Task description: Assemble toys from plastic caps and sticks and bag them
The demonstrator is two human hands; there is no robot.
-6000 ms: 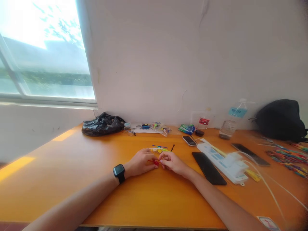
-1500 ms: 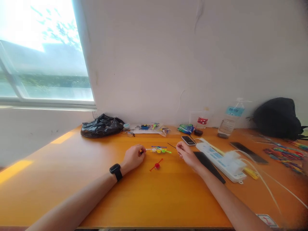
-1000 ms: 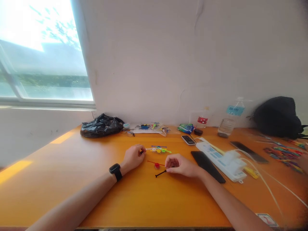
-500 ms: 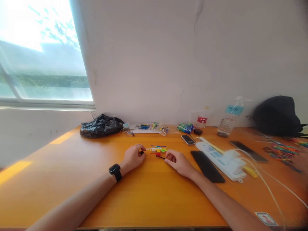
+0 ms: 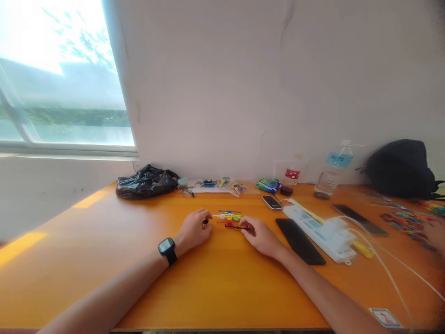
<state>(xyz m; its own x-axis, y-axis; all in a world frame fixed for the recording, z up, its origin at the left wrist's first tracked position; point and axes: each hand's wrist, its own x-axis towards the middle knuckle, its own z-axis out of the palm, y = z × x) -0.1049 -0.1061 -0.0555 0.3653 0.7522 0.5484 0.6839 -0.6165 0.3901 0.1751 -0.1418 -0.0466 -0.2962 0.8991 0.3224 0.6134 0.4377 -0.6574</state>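
Observation:
My left hand (image 5: 193, 228), a black watch (image 5: 167, 248) on its wrist, is closed with a small round black piece (image 5: 205, 221) at its fingertips. My right hand (image 5: 260, 235) has its thumb and fingers closed around the right end of a thin black plastic stick (image 5: 233, 226), held level near the tabletop. Between the hands lie thin coloured sticks, among them a blue stick (image 5: 229, 212) at the back. Small round pieces sit in a row there: a white one (image 5: 222, 217), a yellow one (image 5: 229, 218) and a green one (image 5: 236, 217). A red piece (image 5: 229, 223) lies closer to me.
A black plastic bag (image 5: 148, 182) and small bagged parts (image 5: 224, 182) stand along the wall. To the right are a dark phone (image 5: 299, 241), a white power strip (image 5: 313, 227) with cables, and a bottle (image 5: 327, 178). Another person's hand (image 5: 434, 234) is beside a coloured pile (image 5: 405, 221).
The black stick has turned from slanting to level, and its right end now reaches further between my right fingers. My left hand has turned slightly, and its watch face has lit up.

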